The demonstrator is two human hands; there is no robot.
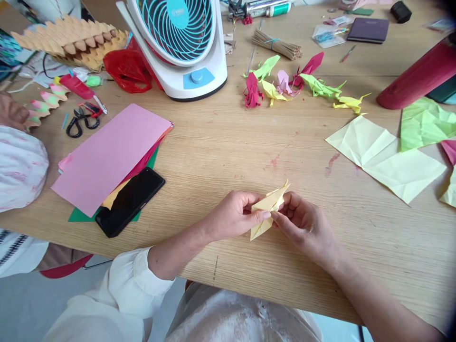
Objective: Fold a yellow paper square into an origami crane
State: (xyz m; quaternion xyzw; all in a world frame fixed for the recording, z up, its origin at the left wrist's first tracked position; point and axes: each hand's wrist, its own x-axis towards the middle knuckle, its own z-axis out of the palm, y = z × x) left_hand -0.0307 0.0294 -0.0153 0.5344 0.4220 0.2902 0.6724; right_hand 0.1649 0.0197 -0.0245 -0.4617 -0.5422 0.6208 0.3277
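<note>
Nothing you can read for certain here. You get a small pale logo on the turquoise hub (177, 15) of the fan (180, 47), too blurred to make out; the green-and-white tube (280, 9) near the top shows faint marking, likewise illegible to you.

A white-and-turquoise fan (180, 45) is set toward the back of the table (221, 142), with a crumpled red plastic bag (128, 70) beside it. Black-handled scissors (81, 114) and, nearer the front edge, a black phone (130, 202) are seen at left. To the fan's right, brown sticks (277, 44) are bound with a blue tie (273, 42).
</note>
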